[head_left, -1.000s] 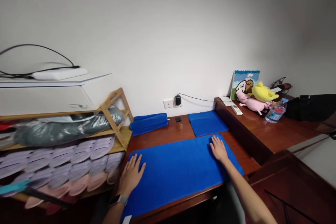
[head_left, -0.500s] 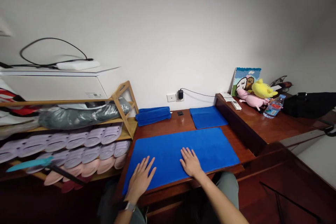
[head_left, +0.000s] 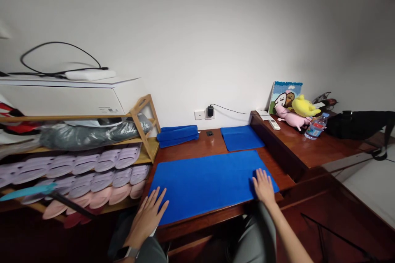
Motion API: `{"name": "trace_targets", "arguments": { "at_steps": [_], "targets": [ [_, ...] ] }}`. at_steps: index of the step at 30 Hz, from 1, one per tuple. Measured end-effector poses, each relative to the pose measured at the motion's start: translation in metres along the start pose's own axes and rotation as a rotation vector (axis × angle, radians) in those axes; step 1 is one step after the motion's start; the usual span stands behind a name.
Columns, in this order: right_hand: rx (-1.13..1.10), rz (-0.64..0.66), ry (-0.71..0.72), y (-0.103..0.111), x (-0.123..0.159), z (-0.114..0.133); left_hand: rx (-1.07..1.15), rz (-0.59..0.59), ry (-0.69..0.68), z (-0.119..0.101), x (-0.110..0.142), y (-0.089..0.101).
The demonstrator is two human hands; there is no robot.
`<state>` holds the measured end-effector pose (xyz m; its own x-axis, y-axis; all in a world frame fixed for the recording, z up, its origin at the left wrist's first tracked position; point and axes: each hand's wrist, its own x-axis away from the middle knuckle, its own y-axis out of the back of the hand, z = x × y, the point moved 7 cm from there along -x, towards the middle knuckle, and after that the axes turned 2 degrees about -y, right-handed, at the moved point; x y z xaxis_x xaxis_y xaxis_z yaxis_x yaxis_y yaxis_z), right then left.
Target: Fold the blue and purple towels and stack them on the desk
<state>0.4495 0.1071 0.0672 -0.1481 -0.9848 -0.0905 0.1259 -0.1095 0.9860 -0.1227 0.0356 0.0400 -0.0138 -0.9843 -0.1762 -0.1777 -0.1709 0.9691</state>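
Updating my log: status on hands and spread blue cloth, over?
Spread cloth flat. Left hand open at its left end; right hand open at its right end. Folded cloth behind it, apart.

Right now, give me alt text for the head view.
A person's left hand and right hand, open and palm down, are at opposite ends of a blue cloth spread flat on a brown desk. Two more blue cloths lie behind it; a slipper rack stands on the left, and plush toys and a water bottle sit on the right.
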Motion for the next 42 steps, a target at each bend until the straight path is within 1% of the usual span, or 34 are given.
{"name": "trace_targets", "arguments": {
  "at_steps": [1,3,5,6,7,8,9,10,11,12,13,14,15,18,20,21,22,23,24,25,26,27,28,29,31,33,34,35,36,37,38,39,40,42],
  "targets": [
    [-0.050,-0.026,0.074,0.005,0.006,0.039,-0.003,-0.018,-0.013,-0.006,-0.003,0.004],
    [-0.173,-0.016,0.292,0.010,0.024,0.132,-0.003,-0.044,-0.053,-0.020,-0.010,0.011],
    [-0.281,0.029,0.492,0.009,0.047,0.223,0.002,-0.040,-0.090,-0.034,-0.017,0.013],
    [-0.325,0.063,0.570,0.005,0.059,0.261,0.001,-0.031,-0.095,-0.038,-0.020,0.011],
    [-0.345,0.112,0.607,-0.001,0.068,0.291,-0.002,-0.021,-0.088,-0.040,-0.022,0.009],
    [-0.349,0.160,0.629,-0.008,0.074,0.313,-0.007,-0.012,-0.072,-0.040,-0.023,0.006],
    [-0.342,0.200,0.637,-0.015,0.077,0.326,-0.012,-0.005,-0.052,-0.037,-0.023,0.003],
    [-0.328,0.229,0.631,-0.021,0.077,0.330,-0.014,0.001,-0.035,-0.034,-0.022,-0.001],
    [-0.311,0.242,0.616,-0.026,0.073,0.326,-0.016,0.006,-0.023,-0.030,-0.021,-0.003],
    [-0.293,0.241,0.590,-0.028,0.065,0.314,-0.018,0.010,-0.016,-0.027,-0.020,-0.006],
    [-0.272,0.230,0.550,-0.029,0.055,0.294,-0.021,0.014,-0.013,-0.024,-0.019,-0.007],
    [-0.245,0.215,0.493,-0.029,0.042,0.269,-0.025,0.017,-0.014,-0.023,-0.018,-0.008],
    [-0.210,0.202,0.424,-0.027,0.028,0.238,-0.030,0.017,-0.015,-0.022,-0.017,-0.008],
    [-0.074,0.198,0.182,-0.021,-0.012,0.129,-0.042,0.007,-0.026,-0.024,-0.017,-0.007],
    [0.001,0.198,0.025,-0.015,-0.031,0.058,-0.049,0.002,-0.036,-0.025,-0.016,-0.006],
    [0.027,0.198,-0.030,-0.013,-0.037,0.028,-0.052,0.004,-0.037,-0.025,-0.016,-0.007],
    [0.044,0.201,-0.076,-0.011,-0.043,0.002,-0.056,0.009,-0.037,-0.023,-0.015,-0.007],
    [0.055,0.202,-0.109,-0.010,-0.048,-0.018,-0.057,0.015,-0.036,-0.021,-0.015,-0.007],
    [0.060,0.200,-0.129,-0.009,-0.052,-0.031,-0.056,0.023,-0.035,-0.018,-0.016,-0.007],
    [0.060,0.185,-0.138,-0.008,-0.056,-0.037,-0.053,0.028,-0.033,-0.015,-0.019,-0.006],
    [0.054,0.156,-0.129,-0.006,-0.060,-0.034,-0.048,0.028,-0.032,-0.012,-0.024,-0.005],
    [0.042,0.117,-0.101,-0.004,-0.064,-0.022,-0.045,0.022,-0.031,-0.010,-0.032,-0.002],
    [0.020,0.076,-0.052,-0.002,-0.067,-0.002,-0.043,0.011,-0.032,-0.008,-0.042,0.001],
    [-0.013,0.042,0.014,-0.001,-0.069,0.027,-0.040,-0.004,-0.034,-0.008,-0.055,0.005],
    [-0.109,0.025,0.182,-0.004,-0.069,0.102,-0.034,-0.027,-0.044,-0.011,-0.086,0.009],
    [-0.220,0.068,0.364,-0.012,-0.064,0.183,-0.030,-0.018,-0.050,-0.013,-0.116,0.007],
    [-0.269,0.105,0.454,-0.017,-0.061,0.218,-0.033,-0.004,-0.041,-0.011,-0.127,0.004],
    [-0.303,0.139,0.516,-0.023,-0.060,0.244,-0.041,0.013,-0.024,-0.007,-0.136,-0.001],
    [-0.323,0.169,0.556,-0.029,-0.060,0.261,-0.052,0.029,-0.001,0.000,-0.142,-0.006],
    [-0.327,0.188,0.567,-0.034,-0.063,0.267,-0.064,0.040,0.024,0.009,-0.145,-0.012],
    [-0.315,0.196,0.551,-0.039,-0.070,0.261,-0.073,0.044,0.043,0.019,-0.145,-0.016],
    [-0.290,0.195,0.511,-0.042,-0.079,0.245,-0.079,0.042,0.056,0.029,-0.144,-0.020],
    [-0.255,0.190,0.456,-0.043,-0.090,0.221,-0.082,0.037,0.059,0.039,-0.141,-0.022],
    [-0.166,0.183,0.306,-0.044,-0.115,0.154,-0.082,0.023,0.042,0.052,-0.136,-0.026]
  ]
}}
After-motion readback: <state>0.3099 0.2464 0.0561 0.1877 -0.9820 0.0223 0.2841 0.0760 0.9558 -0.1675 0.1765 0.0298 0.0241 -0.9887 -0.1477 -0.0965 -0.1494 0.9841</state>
